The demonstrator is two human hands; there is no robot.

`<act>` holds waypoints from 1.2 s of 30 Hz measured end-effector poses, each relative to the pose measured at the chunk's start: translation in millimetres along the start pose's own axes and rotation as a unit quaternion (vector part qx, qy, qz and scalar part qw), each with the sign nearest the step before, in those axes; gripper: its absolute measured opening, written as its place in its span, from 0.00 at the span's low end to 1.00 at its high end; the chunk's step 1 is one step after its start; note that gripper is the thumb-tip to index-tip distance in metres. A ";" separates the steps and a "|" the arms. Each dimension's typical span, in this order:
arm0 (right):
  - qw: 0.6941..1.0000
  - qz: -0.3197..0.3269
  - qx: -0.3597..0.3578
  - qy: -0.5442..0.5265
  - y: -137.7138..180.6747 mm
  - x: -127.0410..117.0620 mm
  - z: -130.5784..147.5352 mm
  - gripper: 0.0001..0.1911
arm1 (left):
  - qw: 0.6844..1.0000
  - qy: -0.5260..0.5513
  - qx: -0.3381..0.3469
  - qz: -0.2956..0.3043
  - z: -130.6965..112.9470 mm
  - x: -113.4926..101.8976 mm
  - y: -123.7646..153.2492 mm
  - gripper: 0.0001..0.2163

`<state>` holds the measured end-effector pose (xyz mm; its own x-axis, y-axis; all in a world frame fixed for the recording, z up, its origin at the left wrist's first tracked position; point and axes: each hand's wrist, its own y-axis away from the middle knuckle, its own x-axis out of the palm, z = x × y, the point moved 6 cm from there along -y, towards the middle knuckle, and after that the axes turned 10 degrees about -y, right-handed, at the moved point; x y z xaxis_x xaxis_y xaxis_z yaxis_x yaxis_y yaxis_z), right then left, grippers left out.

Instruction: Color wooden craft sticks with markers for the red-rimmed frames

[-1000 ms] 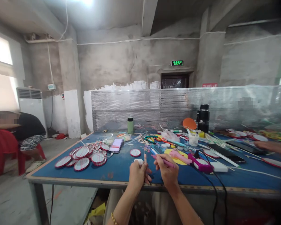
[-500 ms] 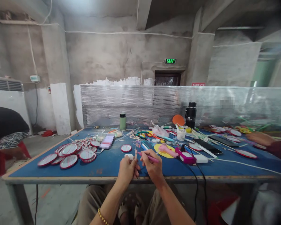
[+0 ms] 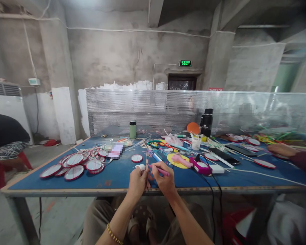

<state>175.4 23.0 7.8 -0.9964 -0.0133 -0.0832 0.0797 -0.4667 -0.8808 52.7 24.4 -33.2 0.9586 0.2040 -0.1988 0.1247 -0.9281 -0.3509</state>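
Note:
Near the table's front edge, my left hand [image 3: 137, 181] is closed on a thin light-brown strip [image 3: 147, 160] that stands nearly upright. White material [image 3: 140, 167] shows at that hand's fingers; whether it is wrapped on a finger or held, I cannot tell. My right hand [image 3: 165, 182] grips a pink pen [image 3: 164, 172], its tip pointing left and close to the strip. Just beyond my hands, a small round red-rimmed disc [image 3: 137, 158] lies flat. A yellow disc [image 3: 173, 160] with a pink tool [image 3: 181, 160] on it is to the right.
Red-rimmed discs [image 3: 74, 172] are heaped on the left beside a phone [image 3: 115, 150]. A purple device [image 3: 202, 167] with black cables stands right. Green [image 3: 133, 130] and black bottles [image 3: 206, 123] stand before a mesh screen [image 3: 148, 112]. Another person's hand [image 3: 279, 149] is far right.
The view has shifted slightly, so the table sits a little higher. Both hands keep their hold on the strip and the pen, with the pen staying close to the strip.

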 end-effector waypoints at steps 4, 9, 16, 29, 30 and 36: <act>1.000 0.011 -0.022 0.018 -0.1 2.0 3.1 0.08 | 1.000 -0.007 -0.005 -0.009 3.9 -0.1 -1.0 0.18; 1.000 0.014 -0.020 0.017 0.5 2.8 3.8 0.08 | 1.000 -0.028 0.001 -0.011 4.3 0.2 -0.7 0.18; 0.999 0.016 -0.026 0.021 0.2 2.6 3.8 0.07 | 0.999 -0.036 0.002 -0.016 7.4 0.8 -1.0 0.17; 0.999 0.023 -0.024 0.018 -0.5 3.7 4.4 0.08 | 0.998 -0.055 0.001 -0.024 4.4 -1.0 -0.2 0.18; 0.999 0.023 -0.024 0.019 -0.8 3.8 4.4 0.08 | 0.998 -0.052 -0.001 -0.022 4.3 -0.8 0.0 0.18; 0.999 0.016 -0.024 0.028 -0.3 2.6 3.3 0.08 | 0.998 -0.051 0.007 -0.021 2.3 -1.3 0.3 0.18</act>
<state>172.7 20.3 9.3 -0.9903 0.0231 -0.1370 0.1144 -0.4231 -0.8988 50.9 24.5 -35.2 0.9211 0.2743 -0.2762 0.1600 -0.9136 -0.3737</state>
